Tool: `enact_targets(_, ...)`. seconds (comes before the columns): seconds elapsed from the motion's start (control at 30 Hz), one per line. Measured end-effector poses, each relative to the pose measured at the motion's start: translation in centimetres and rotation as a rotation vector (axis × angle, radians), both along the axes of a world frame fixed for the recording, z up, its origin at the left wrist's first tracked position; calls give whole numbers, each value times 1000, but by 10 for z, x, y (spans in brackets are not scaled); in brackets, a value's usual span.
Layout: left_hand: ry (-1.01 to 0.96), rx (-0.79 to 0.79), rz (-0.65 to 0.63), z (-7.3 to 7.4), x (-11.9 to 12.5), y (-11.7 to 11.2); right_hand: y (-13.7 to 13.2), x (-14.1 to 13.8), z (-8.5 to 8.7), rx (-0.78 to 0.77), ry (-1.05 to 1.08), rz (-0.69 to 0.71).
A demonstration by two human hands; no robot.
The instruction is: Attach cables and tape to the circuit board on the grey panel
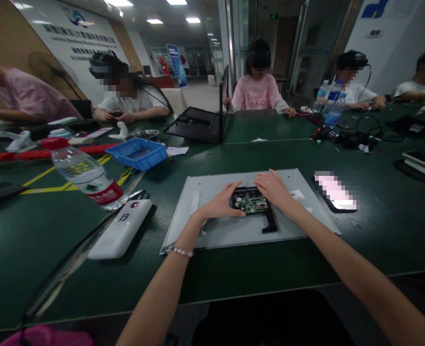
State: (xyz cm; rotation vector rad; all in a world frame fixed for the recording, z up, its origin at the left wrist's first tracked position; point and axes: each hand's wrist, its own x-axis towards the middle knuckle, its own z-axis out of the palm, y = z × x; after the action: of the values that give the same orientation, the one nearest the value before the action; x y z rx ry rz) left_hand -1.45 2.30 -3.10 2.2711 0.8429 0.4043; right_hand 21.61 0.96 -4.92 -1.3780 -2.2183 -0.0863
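Observation:
A grey metal panel [234, 230] lies flat on the green table [234, 274] in front of me. Near its middle sits a green circuit board [250, 203] in a black frame. My left hand [221, 204] grips the board's left edge, fingers curled over it. My right hand [273, 190] rests on the board's top right edge, fingers curled over the frame. A black strip [270, 222] runs down from the board.
A white box marked 13 [120, 229] and a lying water bottle [88, 175] are to my left, with a blue tray [138, 154] behind. A phone [335, 193] lies to the right. An open laptop shell [201, 122], cables [356, 137] and several seated people ring the table.

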Motion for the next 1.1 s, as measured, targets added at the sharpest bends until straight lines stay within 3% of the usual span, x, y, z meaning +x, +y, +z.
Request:
enact_targets(0.17, 2, -4, 7, 0, 0, 0, 3, -2, -4, -98, -87, -1)
enact_targets(0.33, 1, -2, 3, -2, 0, 1, 5, -2, -1, -101, -111, 20)
enact_targets(1.1, 2, -9, -6, 0, 0, 1, 0, 3, 4, -121, 31, 35)
